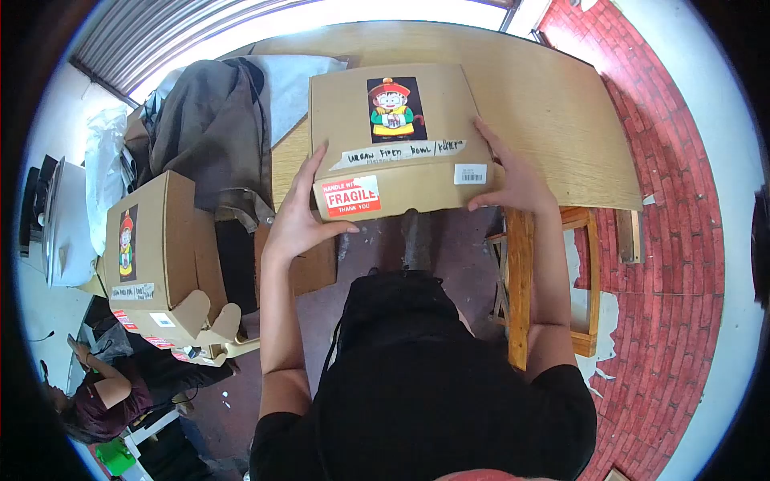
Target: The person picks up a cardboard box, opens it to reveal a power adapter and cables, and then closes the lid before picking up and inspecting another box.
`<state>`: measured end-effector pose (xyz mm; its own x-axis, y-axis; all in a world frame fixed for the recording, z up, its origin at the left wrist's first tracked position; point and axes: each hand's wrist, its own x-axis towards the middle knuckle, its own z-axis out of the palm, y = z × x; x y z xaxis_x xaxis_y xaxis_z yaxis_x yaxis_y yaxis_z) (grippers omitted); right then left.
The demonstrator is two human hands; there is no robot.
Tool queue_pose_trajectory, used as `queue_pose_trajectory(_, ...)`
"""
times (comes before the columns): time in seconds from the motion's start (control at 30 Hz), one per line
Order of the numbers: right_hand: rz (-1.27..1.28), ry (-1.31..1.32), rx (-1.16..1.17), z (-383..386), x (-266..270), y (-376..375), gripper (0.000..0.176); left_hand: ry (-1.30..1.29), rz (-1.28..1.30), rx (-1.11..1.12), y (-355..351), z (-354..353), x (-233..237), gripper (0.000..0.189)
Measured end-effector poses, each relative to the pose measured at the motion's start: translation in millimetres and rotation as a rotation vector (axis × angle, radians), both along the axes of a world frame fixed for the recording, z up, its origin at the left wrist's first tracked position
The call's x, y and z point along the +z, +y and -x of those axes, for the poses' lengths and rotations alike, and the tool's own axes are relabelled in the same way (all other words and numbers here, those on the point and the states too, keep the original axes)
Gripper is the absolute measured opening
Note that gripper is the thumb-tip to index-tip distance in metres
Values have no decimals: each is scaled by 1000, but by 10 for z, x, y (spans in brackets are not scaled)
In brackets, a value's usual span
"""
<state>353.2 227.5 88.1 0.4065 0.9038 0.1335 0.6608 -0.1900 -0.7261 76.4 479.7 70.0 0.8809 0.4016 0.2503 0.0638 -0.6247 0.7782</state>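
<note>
A closed cardboard box (401, 188) sits at the near edge of the wooden table, with a cartoon picture, a handwritten label, a barcode sticker and a red FRAGILE sticker. My left hand (301, 215) grips its left side, thumb along the lower front edge. On the right side, my right hand (513, 178) clasps the box, its thumb near the lower right corner. The box is between both palms.
Similar boxes (178, 256) are stacked at the left, near dark cloth (210, 120). The wooden table (553, 104) stretches behind the box. A wooden frame (520, 289) stands at the right. Another person (108, 397) is at the lower left.
</note>
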Motion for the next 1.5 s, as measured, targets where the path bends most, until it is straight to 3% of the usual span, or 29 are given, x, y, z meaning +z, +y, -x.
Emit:
queue_pose_trajectory(0.17,-25,-68,-51,54,-87,7,115,-76,-50,35,12,-18,-142,114)
queue_pose_trajectory(0.4,-163,-193,-193,196,-224,55,90,-151,-217,268,-61,0,-377,92)
queue_pose_trajectory(0.57,-191,-283,-222,299,-225,-10,89,-116,-264,224,8,89,-330,88)
queue_pose_trajectory(0.73,-179,-370,-191,293,-241,41,94,-77,-279,207,51,26,-226,98)
queue_pose_trajectory(0.8,-204,-124,-182,302,-327,102,98,-114,-228,183,109,-7,-368,99)
queue_pose_trajectory(0.93,-316,-21,-168,259,-508,144,97,-100,-98,199,125,-6,-466,93)
queue_pose_trajectory(1.07,-326,27,-245,413,-541,79,94,-138,-198,222,145,37,-575,90)
queue_pose_trajectory(1.17,-343,61,-228,516,-534,-40,86,-253,-268,273,137,53,-739,74)
queue_pose_trajectory(1.23,-373,9,-190,596,-513,-110,79,-590,-239,366,46,-20,-764,59)
queue_pose_trajectory(1.27,-368,17,-192,644,-503,-144,80,-677,-227,443,-37,-78,-782,63)
queue_pose_trajectory(1.5,-476,32,-196,746,-487,-114,86,-617,-45,648,-294,-190,-770,67)
